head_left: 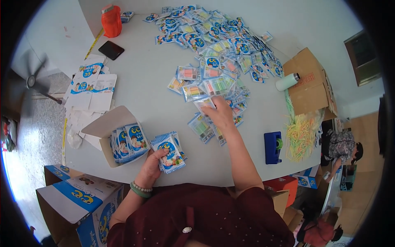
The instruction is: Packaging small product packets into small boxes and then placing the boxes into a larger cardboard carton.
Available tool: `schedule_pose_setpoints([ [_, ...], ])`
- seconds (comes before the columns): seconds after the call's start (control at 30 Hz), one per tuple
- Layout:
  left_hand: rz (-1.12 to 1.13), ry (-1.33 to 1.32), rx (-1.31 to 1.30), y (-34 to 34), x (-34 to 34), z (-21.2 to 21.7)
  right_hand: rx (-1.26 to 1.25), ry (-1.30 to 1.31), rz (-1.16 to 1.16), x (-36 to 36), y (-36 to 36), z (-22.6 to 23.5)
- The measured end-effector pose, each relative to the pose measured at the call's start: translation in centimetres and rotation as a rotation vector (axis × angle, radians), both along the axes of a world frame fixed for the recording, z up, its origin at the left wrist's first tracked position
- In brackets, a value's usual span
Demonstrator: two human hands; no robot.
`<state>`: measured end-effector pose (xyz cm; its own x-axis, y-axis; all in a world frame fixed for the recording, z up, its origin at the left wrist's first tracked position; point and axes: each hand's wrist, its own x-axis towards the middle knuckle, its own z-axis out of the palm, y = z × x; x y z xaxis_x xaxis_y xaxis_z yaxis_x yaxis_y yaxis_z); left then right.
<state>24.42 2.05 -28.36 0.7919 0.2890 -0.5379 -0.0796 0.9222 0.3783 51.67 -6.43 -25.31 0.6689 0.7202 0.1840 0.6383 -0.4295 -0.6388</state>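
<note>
My left hand (153, 164) is closed round a small stack of blue-and-white candy packets (169, 153), thumb on top, beside an open white carton. That carton (119, 161) stands with its flap up, and a row of upright packets (128, 142) fills much of it. Farther out, my right hand (221, 112) pinches a clear-sided packet (204, 103) at the near part of a loose heap. Packets in this near part (218, 84) show pastel sticks through clear film. My right fingertips are partly hidden by the hand itself.
A large packet heap (197, 31) spreads at the back. Flat cartons (92, 90), a phone (111, 50) and a red-covered bottle (111, 22) lie left. Right are a blue tape dispenser (272, 148), a cardboard box (306, 84), a pale green flask (287, 82) and paper shreds (302, 136).
</note>
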Motion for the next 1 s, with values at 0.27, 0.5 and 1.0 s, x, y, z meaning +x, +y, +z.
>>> schedule_pose_setpoints([
  [0.27,0.001,0.024,0.081,0.1,-0.2,-0.1,0.361,0.754,-0.208,6.4,0.3,2.5],
  [0.5,0.028,0.032,0.059,-0.3,0.2,0.7,-0.371,-0.369,-0.447,3.5,3.7,-0.1],
  [1.0,0.011,-0.027,0.067,-0.2,0.0,-0.1,0.351,1.171,-0.252,8.9,-6.9,1.1],
])
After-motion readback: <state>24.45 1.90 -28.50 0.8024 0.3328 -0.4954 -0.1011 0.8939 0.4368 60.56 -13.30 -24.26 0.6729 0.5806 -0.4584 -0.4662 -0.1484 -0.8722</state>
